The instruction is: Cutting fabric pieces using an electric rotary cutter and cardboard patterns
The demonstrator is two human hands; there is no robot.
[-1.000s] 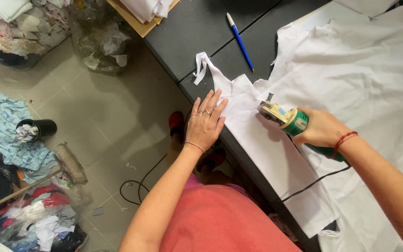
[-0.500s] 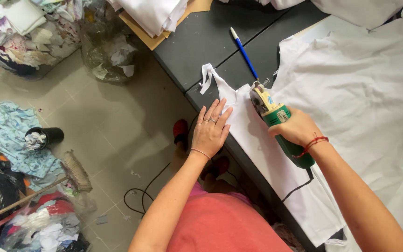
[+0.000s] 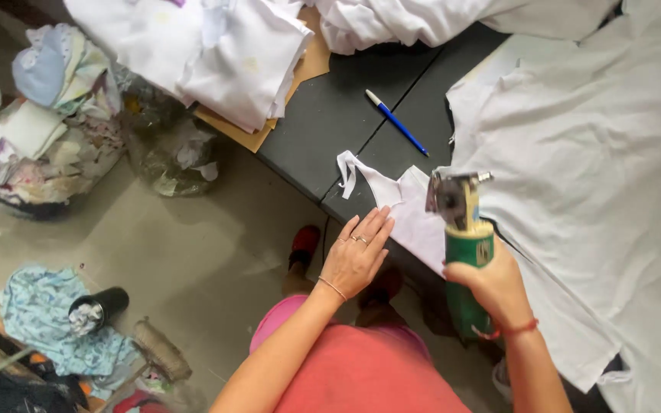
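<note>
My right hand (image 3: 493, 283) grips a green and yellow electric fabric cutter (image 3: 460, 229), its round blade guard at the edge of a white cloth strip (image 3: 399, 203). My left hand (image 3: 357, 254) lies flat, fingers together, on the near end of that strip at the dark table's (image 3: 330, 122) edge. The strip's narrow tip curls on the table top. A large sheet of white fabric (image 3: 590, 191) covers the table to the right of the cutter.
A blue pen (image 3: 396, 122) lies on the table beyond the strip. Stacked white cut pieces (image 3: 208, 53) rest on brown cardboard at the far corner. On the floor: bags of fabric scraps (image 3: 47, 130), a black cup (image 3: 97, 308), a brush (image 3: 162, 350).
The cutter has travelled up along the cloth edge toward the strip's tip. My left hand stayed flat on the strip. The view has shifted, so the table sits lower in the picture.
</note>
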